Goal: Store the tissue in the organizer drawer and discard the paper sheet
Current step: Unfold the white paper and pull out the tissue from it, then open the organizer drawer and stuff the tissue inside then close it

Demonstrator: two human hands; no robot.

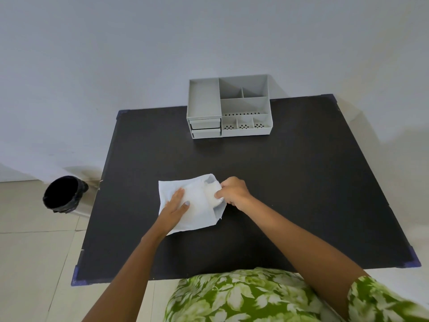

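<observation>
A white paper sheet (197, 214) lies on the black table, folded over like a pocket. My left hand (176, 205) rests flat on its left part, fingers spread, pressing it down. My right hand (233, 190) is closed on a bunched white tissue (212, 194) at the sheet's right opening. The grey organizer (228, 105) stands at the table's far edge, with two small drawers (205, 129) at its lower left, both pushed in.
A black bin (61, 194) lined with a dark bag stands on the tiled floor left of the table (301, 182). A pale wall rises behind the organizer. My green leaf-print clothing shows at the bottom.
</observation>
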